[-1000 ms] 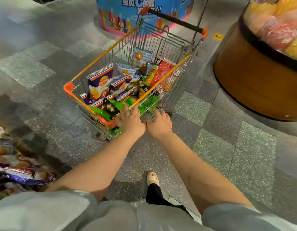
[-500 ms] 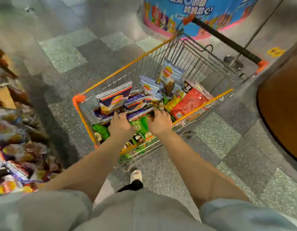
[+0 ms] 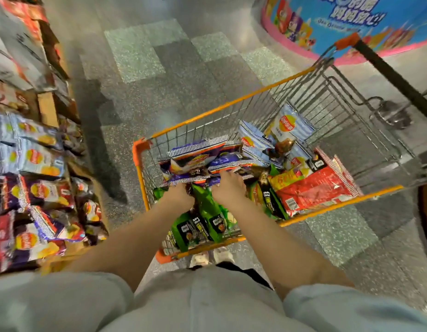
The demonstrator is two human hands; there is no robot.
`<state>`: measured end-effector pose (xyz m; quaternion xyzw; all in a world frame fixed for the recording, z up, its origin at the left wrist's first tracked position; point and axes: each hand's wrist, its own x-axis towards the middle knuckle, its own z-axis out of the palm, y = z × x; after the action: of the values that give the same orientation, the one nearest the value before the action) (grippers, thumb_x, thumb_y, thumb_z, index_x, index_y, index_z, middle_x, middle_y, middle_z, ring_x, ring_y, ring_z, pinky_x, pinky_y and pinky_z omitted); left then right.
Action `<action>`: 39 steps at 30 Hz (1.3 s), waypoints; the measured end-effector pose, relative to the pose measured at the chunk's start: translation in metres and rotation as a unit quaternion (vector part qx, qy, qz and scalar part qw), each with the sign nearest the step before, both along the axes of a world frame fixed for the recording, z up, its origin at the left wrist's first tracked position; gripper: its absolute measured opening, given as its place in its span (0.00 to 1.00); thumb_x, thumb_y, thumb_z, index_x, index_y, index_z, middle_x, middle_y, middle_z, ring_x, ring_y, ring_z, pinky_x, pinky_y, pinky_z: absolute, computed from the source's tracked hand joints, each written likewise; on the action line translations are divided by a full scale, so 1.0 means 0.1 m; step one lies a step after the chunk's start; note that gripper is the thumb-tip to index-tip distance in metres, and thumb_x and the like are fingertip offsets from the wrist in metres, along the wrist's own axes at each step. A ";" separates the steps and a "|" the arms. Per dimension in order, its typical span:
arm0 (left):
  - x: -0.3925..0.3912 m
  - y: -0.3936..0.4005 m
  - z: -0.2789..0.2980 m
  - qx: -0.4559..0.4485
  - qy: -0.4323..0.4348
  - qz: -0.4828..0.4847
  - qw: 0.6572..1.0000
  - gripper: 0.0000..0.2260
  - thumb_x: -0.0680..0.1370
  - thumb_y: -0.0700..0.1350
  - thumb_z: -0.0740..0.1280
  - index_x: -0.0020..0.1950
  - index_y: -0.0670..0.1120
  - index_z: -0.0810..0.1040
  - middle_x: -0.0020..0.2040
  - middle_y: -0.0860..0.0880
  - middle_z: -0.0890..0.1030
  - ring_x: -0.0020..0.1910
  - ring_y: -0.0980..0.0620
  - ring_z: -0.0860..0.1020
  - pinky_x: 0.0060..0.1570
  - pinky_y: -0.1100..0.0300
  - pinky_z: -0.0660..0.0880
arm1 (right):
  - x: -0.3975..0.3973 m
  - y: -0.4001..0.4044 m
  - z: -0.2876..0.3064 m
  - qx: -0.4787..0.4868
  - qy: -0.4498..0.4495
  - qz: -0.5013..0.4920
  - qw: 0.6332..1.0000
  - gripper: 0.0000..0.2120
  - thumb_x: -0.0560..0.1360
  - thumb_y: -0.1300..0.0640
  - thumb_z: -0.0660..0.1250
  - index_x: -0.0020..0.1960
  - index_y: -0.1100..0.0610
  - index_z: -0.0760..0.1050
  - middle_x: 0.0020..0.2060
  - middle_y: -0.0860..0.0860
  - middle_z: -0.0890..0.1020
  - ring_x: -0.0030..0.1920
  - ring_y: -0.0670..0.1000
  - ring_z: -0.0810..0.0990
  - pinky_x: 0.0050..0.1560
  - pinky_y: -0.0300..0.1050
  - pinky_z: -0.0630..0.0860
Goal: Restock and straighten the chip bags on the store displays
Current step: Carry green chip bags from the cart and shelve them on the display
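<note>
An orange-rimmed wire shopping cart point(image 3: 231, 106) stands on the floor in front of me, filled with chip bags: purple bags point(image 3: 198, 156), light blue bags point(image 3: 289, 125), green bags point(image 3: 207, 216) and a red bag point(image 3: 315, 190). Both hands are down inside the cart. My left hand point(image 3: 177, 195) and my right hand point(image 3: 228, 188) curl their fingers around the near edge of the purple bags, on top of the green ones. Their fingertips are hidden under the bags.
At the left a low display point(image 3: 28, 178) holds blue and purple chip bags, with boxed goods point(image 3: 18, 44) stacked behind. A round blue and pink stand point(image 3: 327, 27) rises beyond the cart. The cart's black handle point(image 3: 394, 75) points away right. My shoes point(image 3: 207, 257) show below the cart.
Both hands left the cart's near rim, reached into the cart and closed on the purple bags. The view swung left, bringing the chip display into sight.
</note>
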<state>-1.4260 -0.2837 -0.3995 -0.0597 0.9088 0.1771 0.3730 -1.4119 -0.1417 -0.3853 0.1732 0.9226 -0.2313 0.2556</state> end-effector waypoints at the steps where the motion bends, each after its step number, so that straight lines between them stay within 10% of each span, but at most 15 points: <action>1: 0.02 -0.02 -0.01 -0.007 -0.018 0.007 1.000 0.23 0.78 0.46 0.62 0.71 0.42 0.65 0.58 0.42 0.75 0.49 0.45 0.78 0.48 0.53 0.79 | -0.03 -0.02 -0.04 0.003 -0.010 0.017 1.000 0.26 0.78 0.51 0.60 0.74 0.56 0.59 0.72 0.57 0.64 0.72 0.60 0.59 0.71 0.57 0.58; 8: 0.12 -0.18 -0.17 -0.059 -0.051 0.035 0.996 0.09 0.79 0.39 0.59 0.39 0.40 0.71 0.43 0.43 0.75 0.45 0.46 0.76 0.42 0.58 0.74 | -0.09 -0.06 -0.35 0.007 -0.059 0.087 0.994 0.25 0.77 0.52 0.62 0.72 0.57 0.63 0.65 0.58 0.73 0.65 0.60 0.70 0.63 0.52 0.70; 13: 0.22 -0.15 -0.28 -0.088 -0.079 0.064 0.991 0.12 0.80 0.38 0.59 0.61 0.37 0.76 0.60 0.42 0.77 0.59 0.45 0.76 0.55 0.57 0.74 | -0.02 -0.12 -0.61 -0.001 -0.078 0.106 0.991 0.24 0.76 0.54 0.63 0.70 0.56 0.65 0.64 0.57 0.73 0.64 0.59 0.71 0.62 0.52 0.72; 34: 0.19 -0.10 -0.56 -0.038 -0.025 0.277 0.960 0.09 0.79 0.34 0.57 0.57 0.34 0.73 0.53 0.39 0.77 0.54 0.41 0.78 0.51 0.52 0.77 | 0.08 0.02 -0.68 0.003 -0.121 0.229 0.966 0.21 0.79 0.51 0.59 0.70 0.56 0.66 0.61 0.56 0.74 0.59 0.57 0.74 0.57 0.51 0.74; 39: 0.23 -0.15 -0.42 -0.003 0.010 0.307 0.952 0.07 0.77 0.36 0.59 0.50 0.37 0.75 0.43 0.42 0.77 0.42 0.43 0.76 0.37 0.54 0.72 | 0.14 -0.07 -0.49 -0.010 -0.114 0.245 0.963 0.18 0.79 0.50 0.58 0.66 0.56 0.69 0.56 0.55 0.77 0.51 0.55 0.79 0.53 0.51 0.77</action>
<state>-1.4033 -0.2982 -0.4419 -0.3353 0.8507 0.2814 0.2910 -1.3974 -0.1491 -0.4346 -0.0353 0.8990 -0.1497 0.4100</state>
